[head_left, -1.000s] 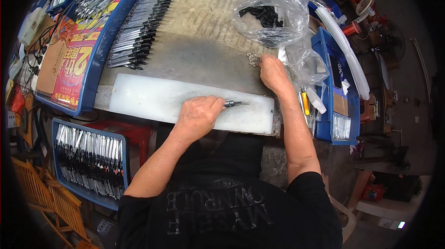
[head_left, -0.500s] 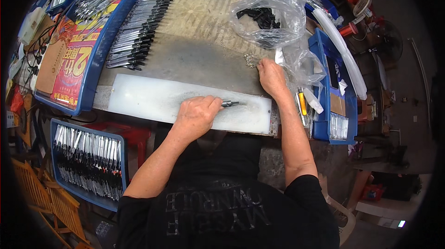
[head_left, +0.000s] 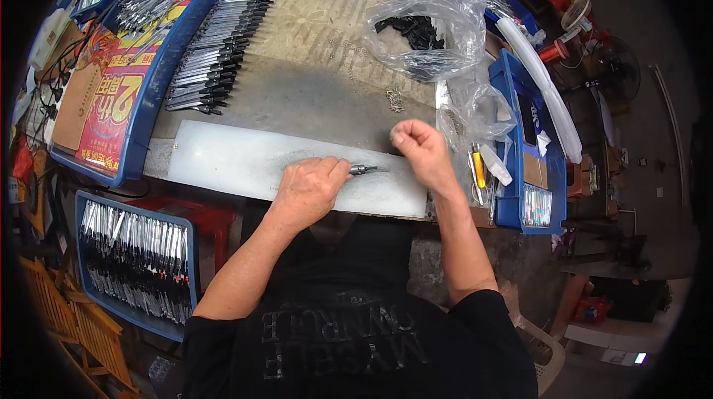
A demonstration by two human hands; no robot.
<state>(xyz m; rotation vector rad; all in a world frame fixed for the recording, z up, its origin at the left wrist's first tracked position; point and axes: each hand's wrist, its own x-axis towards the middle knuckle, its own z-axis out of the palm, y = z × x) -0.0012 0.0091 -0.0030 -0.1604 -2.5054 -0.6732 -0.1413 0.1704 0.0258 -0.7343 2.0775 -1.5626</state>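
Note:
My left hand (head_left: 310, 189) is closed round a pen, and only the pen's dark front end with a metallic tip (head_left: 362, 169) sticks out past the fingers to the right. It rests over a long white board (head_left: 223, 157) along the table's near edge. My right hand (head_left: 422, 148) is in a pinch above the board's right end; whatever its fingertips hold is too small to make out. A little pile of tiny metal parts (head_left: 395, 100) lies beyond it. Farther left is a row of clear pens with black ends (head_left: 215, 53).
Left stands a blue tray (head_left: 141, 131) with loose pen parts and printed sheets; below it, a blue tray of pens (head_left: 137, 258). Right lie a clear plastic bag (head_left: 460, 20) with black pieces, a yellow-handled tool (head_left: 477, 169) and another blue tray (head_left: 512, 213).
My right hand has moved from beside the pile of metal parts, nearer and slightly left, to above the board's right end. My left hand still holds the pen in about the same place.

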